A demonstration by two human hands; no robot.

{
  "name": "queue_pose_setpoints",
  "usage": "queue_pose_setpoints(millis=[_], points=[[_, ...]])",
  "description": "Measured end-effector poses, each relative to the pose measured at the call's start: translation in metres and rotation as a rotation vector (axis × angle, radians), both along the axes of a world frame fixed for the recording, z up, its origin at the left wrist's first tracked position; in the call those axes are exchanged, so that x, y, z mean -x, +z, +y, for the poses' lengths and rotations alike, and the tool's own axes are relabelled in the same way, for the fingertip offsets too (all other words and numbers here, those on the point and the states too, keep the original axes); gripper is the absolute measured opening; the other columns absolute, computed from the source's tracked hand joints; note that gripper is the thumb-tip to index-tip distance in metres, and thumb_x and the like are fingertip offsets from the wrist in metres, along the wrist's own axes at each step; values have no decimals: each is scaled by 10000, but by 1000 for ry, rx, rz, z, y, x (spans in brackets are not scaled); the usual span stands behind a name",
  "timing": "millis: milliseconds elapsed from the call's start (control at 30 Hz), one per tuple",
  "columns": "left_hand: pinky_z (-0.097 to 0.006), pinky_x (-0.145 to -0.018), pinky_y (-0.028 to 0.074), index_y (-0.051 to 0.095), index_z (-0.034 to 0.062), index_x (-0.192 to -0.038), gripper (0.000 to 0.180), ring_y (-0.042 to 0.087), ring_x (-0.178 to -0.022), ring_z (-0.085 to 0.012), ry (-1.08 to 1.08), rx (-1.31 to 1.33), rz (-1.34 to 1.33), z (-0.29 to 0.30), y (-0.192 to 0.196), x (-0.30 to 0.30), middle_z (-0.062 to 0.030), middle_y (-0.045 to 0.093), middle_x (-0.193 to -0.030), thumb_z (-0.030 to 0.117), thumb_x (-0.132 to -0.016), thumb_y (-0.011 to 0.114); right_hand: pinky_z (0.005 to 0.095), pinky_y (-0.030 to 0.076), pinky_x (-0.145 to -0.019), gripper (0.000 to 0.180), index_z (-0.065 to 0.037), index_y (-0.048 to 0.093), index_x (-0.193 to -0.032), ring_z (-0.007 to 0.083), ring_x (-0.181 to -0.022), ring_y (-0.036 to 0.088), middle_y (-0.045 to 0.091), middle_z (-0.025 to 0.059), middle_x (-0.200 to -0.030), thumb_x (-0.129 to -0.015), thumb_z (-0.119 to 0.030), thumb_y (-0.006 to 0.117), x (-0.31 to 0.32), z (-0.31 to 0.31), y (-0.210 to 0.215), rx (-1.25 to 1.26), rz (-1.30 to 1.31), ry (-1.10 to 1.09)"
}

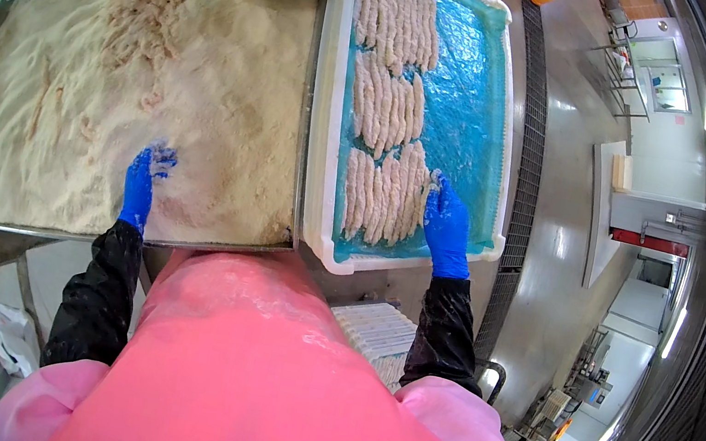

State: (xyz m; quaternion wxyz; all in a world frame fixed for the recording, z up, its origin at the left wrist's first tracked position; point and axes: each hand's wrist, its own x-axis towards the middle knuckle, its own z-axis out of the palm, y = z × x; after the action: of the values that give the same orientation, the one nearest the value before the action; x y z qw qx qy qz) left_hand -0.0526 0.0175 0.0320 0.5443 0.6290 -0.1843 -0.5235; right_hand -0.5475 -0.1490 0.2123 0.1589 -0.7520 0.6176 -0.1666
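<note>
Coated meat strips lie three rows deep along the left edge of the tray; a meat heap in the powder awaits. My right hand touches an end strip, my left hand powder; I can't tell either grip's state.

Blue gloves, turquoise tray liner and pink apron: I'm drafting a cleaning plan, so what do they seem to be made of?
Blue gloves: probably thin rubber such as nitrile, mostly matte and close-fitting.
Turquoise liner: likely plastic sheeting; it shows shiny, crinkled highlights.
Pink apron: perhaps vinyl or coated fabric, smooth with a wet-looking sheen; which one, I can't tell.
</note>
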Motion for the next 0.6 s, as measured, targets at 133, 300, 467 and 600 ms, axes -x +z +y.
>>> queue_pose_setpoints(millis=[133, 300, 467, 600], points=[[-281, -795, 456, 514, 46, -1279, 440, 618, -969, -179, 17, 8, 57, 2, -4, -1, -109, 642, -1115, 341, -980, 382, 366, 497, -801, 329, 0, 559, -1206, 284, -889, 647, 655, 169, -1030, -899, -109, 511, 20, -10, -3, -112, -64, 37], [-299, -838, 455, 529, 34, -1260, 414, 612, -972, -187, -21, 41, 35, 9, 11, 1, -115, 633, -1121, 311, -985, 393, 247, 484, -647, 340, -13, 541, -1248, 104, -694, 555, 630, 68, -987, -916, -36, 476, 45, -1, -2, -213, -153, -43], [-313, -855, 459, 569, 33, -1218, 372, 611, -978, -184, -97, 61, -12, 39, -2, -26, -105, 635, -1129, 273, -961, 450, 288, 513, -752, 367, 17, 531, -1243, 160, -859, 619, 612, 135, -1142, -876, 28, 514, -48, 25, 26, 294, -131, -70], [-334, -931, 439, 615, 43, -1158, 304, 586, -1073, -243, -327, 113, -588, 47, 30, -29, -129, 609, -1192, 212, -936, 494, 286, 513, -800, 301, 38, 569, -1180, 143, -902, 622, 631, 125, -1124, -881, 3, 573, -222, 76, 11, -132, -868, 159]])
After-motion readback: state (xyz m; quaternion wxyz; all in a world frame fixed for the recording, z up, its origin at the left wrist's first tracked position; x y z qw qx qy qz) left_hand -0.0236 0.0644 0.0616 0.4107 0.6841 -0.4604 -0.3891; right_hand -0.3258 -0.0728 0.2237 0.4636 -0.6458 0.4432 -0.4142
